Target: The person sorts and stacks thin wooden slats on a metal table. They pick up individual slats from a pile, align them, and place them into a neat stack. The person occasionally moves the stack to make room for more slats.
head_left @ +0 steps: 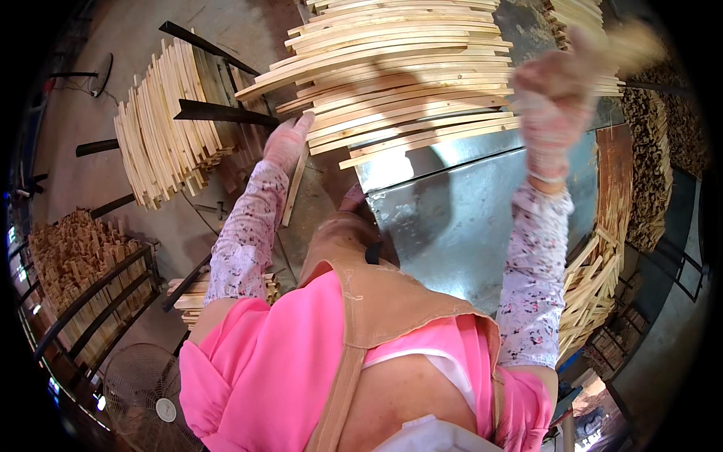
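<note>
"Across the metal desk (489, 188), many wooden strips (407, 75) lie side by side, their ends uneven. How would you expect one to handle?"

"Light, I'd judge, and fairly stiff, though slim enough that a long one might flex if lifted by one end. Not very slippery, but the edges could leave splinters."

"And the hands?"

"The left hand (288, 143) is at the left ends of the nearer strips, its fingers close together and seemingly against the wood; whether it's clamped on any, I cannot tell. The right hand (557, 83) is up by the opposite ends, too blurred to say whether its fingers are apart or closed, or what the pale streak (636, 47) beside it is."

"Where would you take hold?"

"A single strip, near the middle, pinched across its narrow faces. Several, by both ends, to stop them fanning out. The nearest one's left end overhangs the desk, leaving room for fingertips underneath."
</note>
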Available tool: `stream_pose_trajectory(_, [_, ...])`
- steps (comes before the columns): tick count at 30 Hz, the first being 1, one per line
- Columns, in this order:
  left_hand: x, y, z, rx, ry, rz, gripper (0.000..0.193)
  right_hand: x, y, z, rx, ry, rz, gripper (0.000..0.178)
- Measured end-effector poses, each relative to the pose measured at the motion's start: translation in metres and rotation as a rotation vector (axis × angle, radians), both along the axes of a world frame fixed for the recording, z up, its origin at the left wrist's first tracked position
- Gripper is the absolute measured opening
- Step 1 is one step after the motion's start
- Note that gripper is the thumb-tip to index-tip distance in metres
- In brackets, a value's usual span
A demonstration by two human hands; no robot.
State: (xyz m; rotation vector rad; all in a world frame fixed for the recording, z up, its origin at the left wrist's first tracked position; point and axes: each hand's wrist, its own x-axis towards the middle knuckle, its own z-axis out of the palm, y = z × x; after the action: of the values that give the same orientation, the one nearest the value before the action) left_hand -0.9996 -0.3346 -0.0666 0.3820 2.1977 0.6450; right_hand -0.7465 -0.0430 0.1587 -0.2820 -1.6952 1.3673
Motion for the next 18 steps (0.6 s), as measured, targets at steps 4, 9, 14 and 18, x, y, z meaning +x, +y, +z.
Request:
stream_pose_trajectory(4, [0.001, 0.013, -0.034, 0.54, -0.468, 0.365, 0.071, 0.039, 0.011, 0.066, 0.098, -0.148, -0.456, 0.054])
stream_pose_trajectory(9, [0.017, 0.005, -0.008, 0.66, -0.122, 0.446, 0.052, 0.042, -0.008, 0.011, -0.05, -0.393, -0.217, 0.063])
stream_pose_trajectory(14, [0.026, 0.054, 0.089, 1.204, -0.222, 0.056, 0.04, 0.001, -0.024, -0.048, 0.62, -0.824, -0.128, 0.085])
stream_pose_trajectory(18, [0.029, 0.133, 0.172, 1.384, -0.081, -0.223, 0.04, -0.01, 0.017, -0.025, 0.542, -0.669, -0.175, 0.09])
